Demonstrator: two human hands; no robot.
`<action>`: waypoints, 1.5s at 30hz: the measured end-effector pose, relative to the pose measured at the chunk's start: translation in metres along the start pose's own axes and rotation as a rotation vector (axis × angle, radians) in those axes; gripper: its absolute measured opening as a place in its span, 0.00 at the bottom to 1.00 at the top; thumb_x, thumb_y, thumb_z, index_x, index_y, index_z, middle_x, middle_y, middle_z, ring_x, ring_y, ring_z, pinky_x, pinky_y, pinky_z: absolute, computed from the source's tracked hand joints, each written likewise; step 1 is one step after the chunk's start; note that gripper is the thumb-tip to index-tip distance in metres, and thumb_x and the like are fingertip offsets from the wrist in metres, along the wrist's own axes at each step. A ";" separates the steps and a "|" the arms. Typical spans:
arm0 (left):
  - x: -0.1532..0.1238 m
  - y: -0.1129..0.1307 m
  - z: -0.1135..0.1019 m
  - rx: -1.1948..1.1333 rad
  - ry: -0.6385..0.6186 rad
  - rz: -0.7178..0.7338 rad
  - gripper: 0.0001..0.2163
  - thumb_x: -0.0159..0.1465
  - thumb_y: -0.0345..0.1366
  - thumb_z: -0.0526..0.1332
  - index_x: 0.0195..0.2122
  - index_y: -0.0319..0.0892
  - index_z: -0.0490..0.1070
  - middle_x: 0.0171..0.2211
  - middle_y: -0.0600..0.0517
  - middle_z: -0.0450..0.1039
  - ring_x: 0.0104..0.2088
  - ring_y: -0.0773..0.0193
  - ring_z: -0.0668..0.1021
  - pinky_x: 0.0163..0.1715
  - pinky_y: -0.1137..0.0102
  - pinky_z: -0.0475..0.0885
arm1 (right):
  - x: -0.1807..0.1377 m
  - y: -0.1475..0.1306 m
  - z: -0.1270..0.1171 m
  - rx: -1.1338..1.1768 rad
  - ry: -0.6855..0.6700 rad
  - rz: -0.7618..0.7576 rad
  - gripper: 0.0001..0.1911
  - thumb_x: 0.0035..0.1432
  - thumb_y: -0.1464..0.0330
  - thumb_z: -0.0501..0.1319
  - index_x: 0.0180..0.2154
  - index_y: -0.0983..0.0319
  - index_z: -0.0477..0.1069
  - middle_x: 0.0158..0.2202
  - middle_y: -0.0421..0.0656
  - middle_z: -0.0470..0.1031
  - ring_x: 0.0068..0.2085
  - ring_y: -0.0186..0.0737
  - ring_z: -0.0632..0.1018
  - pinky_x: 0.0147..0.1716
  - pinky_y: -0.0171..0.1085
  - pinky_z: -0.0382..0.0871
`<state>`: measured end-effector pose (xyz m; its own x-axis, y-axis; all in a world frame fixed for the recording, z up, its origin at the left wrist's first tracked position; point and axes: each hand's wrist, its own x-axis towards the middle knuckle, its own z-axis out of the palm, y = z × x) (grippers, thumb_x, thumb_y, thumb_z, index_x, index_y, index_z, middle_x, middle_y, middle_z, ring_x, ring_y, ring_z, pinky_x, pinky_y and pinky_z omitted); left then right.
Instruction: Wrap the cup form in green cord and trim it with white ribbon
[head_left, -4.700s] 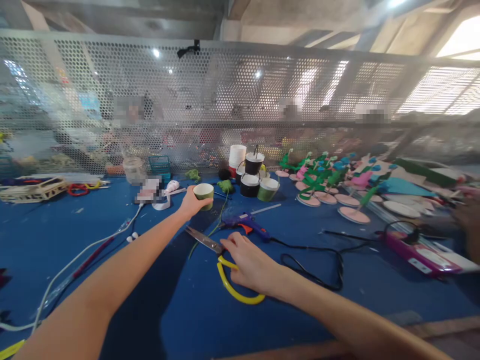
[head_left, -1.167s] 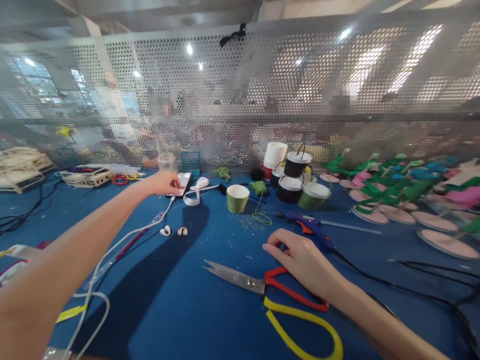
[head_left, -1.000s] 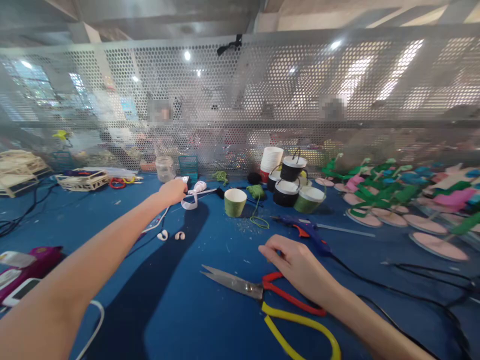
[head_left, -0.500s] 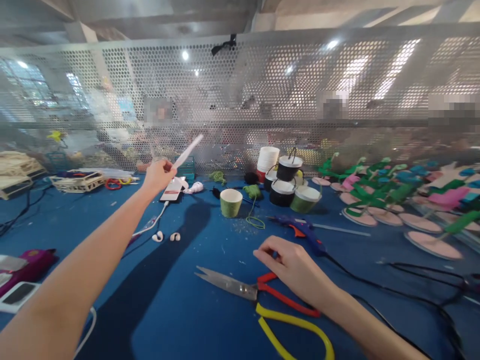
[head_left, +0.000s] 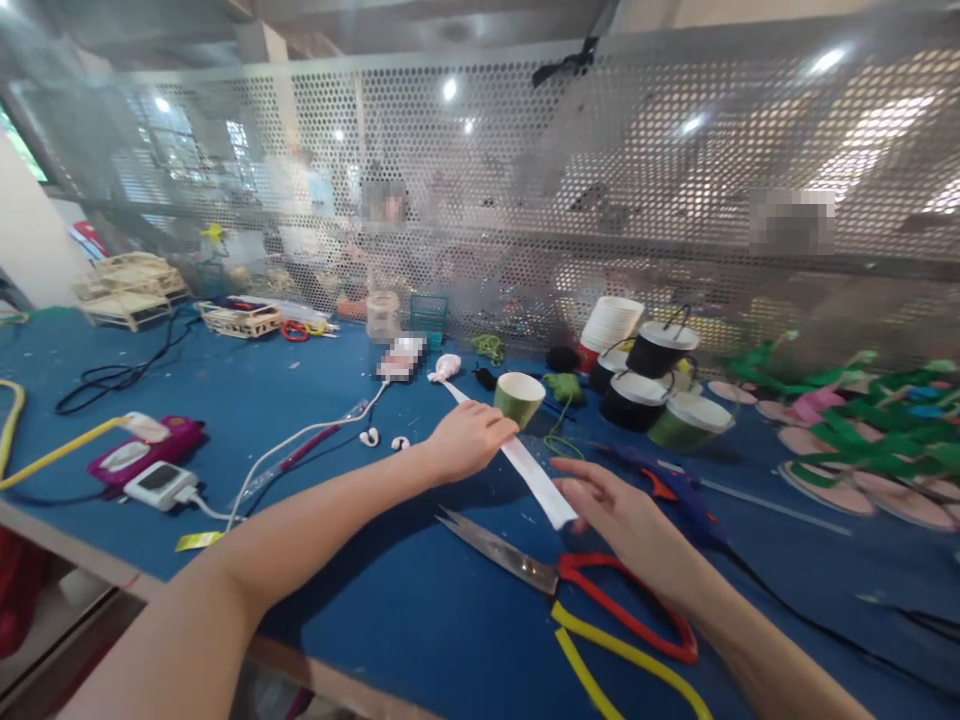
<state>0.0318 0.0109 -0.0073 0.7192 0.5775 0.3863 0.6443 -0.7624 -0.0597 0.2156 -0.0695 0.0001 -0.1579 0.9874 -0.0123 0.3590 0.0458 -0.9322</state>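
A white strip [head_left: 534, 480] of paper or cloth slants over the table, and my left hand [head_left: 469, 442] grips it near its middle. My right hand [head_left: 604, 505] is just beside the strip's near end, fingers parted and slightly bent; whether they touch it I cannot tell. Below my hands lie large scissors [head_left: 517, 562] with one red and one yellow handle, blades pointing left and slightly parted. Right behind my left hand stands a green cup [head_left: 519, 400] wound with yarn. A ball of green yarn [head_left: 562, 388] sits beside it, with a loose strand.
Black and green wrapped cups [head_left: 636, 400] and stacked white cups [head_left: 611, 325] stand at the back right. A blue glue gun [head_left: 686, 500] trails its cord rightward. Craft pieces on pink discs [head_left: 832, 485] crowd the right. Chargers [head_left: 161, 484] and cables lie left, before a perforated metal screen [head_left: 495, 220].
My left hand has come down and right with the white strip, from the back to above the middle of the table. My right hand has opened beside it. The view has turned left.
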 end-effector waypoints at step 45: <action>0.033 -0.036 -0.058 -0.597 -0.166 0.026 0.07 0.57 0.40 0.60 0.31 0.42 0.70 0.39 0.51 0.68 0.39 0.63 0.71 0.38 0.70 0.66 | 0.042 -0.036 -0.028 -0.170 0.107 -0.465 0.05 0.53 0.68 0.56 0.28 0.62 0.66 0.38 0.44 0.72 0.32 0.32 0.72 0.31 0.32 0.66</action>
<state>0.0174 0.0405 0.0609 0.7946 0.5573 0.2408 0.4036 -0.7812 0.4762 0.2220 -0.0255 0.0433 -0.2446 0.8663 0.4355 0.4192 0.4995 -0.7582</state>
